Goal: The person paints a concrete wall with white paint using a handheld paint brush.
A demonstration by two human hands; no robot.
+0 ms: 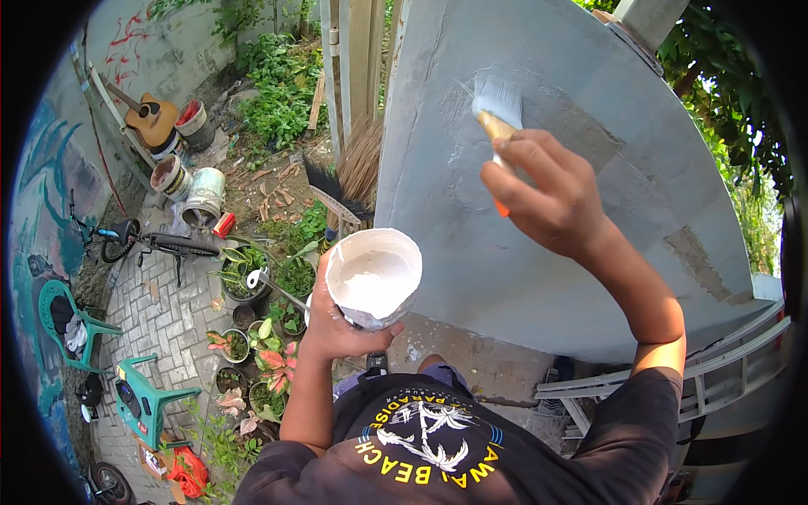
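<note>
Currently right hand (pixel 551 198) grips paintbrush (pixel 498 109) on grey wall (pixel 589 126) upper centre, left hand (pixel 337 324) clasps white paint bucket (pixel 373 278); best use even, overlapping strokes.

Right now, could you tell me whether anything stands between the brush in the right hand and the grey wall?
Nothing visible does. The right hand holds the paintbrush with its white bristles pressed on the grey wall. The left hand holds the paint cup lower and to the left, clear of the brush.
</note>
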